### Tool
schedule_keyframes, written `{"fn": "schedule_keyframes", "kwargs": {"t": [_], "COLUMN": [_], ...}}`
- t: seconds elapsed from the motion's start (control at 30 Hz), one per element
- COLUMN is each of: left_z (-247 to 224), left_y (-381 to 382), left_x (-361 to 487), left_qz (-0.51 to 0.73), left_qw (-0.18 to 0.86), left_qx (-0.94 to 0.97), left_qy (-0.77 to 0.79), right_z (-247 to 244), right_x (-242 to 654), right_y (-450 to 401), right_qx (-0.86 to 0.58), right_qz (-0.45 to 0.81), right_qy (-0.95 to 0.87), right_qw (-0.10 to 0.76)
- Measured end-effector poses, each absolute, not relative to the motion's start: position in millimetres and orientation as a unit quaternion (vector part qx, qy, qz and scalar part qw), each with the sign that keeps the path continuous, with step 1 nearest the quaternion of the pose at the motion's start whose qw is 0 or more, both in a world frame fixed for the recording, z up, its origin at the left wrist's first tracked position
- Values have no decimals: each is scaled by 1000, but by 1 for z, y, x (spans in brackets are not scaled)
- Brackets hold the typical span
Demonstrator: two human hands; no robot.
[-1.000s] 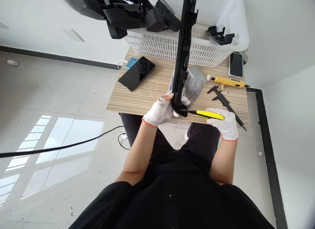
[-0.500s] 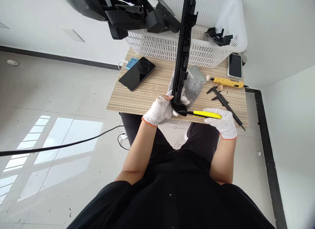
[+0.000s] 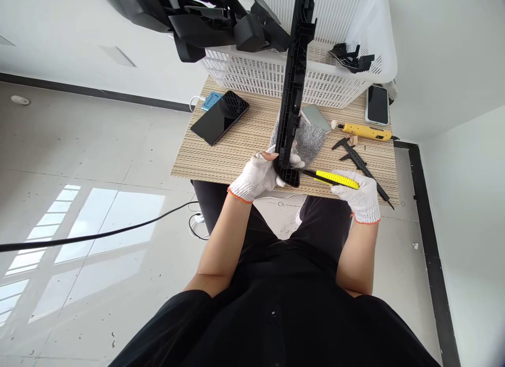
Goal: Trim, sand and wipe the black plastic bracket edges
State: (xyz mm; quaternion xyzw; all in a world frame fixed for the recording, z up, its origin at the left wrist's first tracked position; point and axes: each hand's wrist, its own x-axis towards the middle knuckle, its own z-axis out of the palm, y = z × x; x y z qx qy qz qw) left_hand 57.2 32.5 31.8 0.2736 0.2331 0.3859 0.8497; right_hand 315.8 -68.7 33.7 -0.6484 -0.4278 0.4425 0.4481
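Note:
A long black plastic part (image 3: 293,88) stands out from the table's front edge up over the white basket. My left hand (image 3: 258,173), in a white glove, is closed round its near end, with the thumb on top. In my gloved right hand (image 3: 357,192) is a tool with a yellow ribbed handle (image 3: 337,179). Its dark tip points left and meets or overlaps the right side of the part's near end; contact is hard to tell. Under the part lies a grey cloth (image 3: 310,143).
The white basket (image 3: 252,72) at the back holds black parts (image 3: 351,58). On the wooden table (image 3: 205,162) lie a large black phone (image 3: 220,118), a grey-green flat object (image 3: 315,118), a yellow rotary tool (image 3: 366,131), a dark caliper (image 3: 365,170) and a smaller phone (image 3: 377,105).
The tool's tip has shifted up along the part's near end, and its handle has moved slightly right and up. My left hand and the black part have barely moved.

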Motion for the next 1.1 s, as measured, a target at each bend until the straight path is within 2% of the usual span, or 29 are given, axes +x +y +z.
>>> {"fn": "schedule_keyframes", "kwargs": {"t": [0.7,0.8,1.1], "left_z": [31,32,34], "left_y": [32,32,31], "left_x": [58,58,59], "left_qz": [389,386,391], "left_qw": [838,843,841], "left_qx": [285,279,273], "left_qy": [255,250,258], "right_z": [38,38,32], "right_x": [313,312,314], "right_y": [-69,-69,-68], "right_qx": [-637,-643,-625], "right_qz": [473,453,416], "right_qy": [-435,-424,-489], "right_qw": [425,449,445]}}
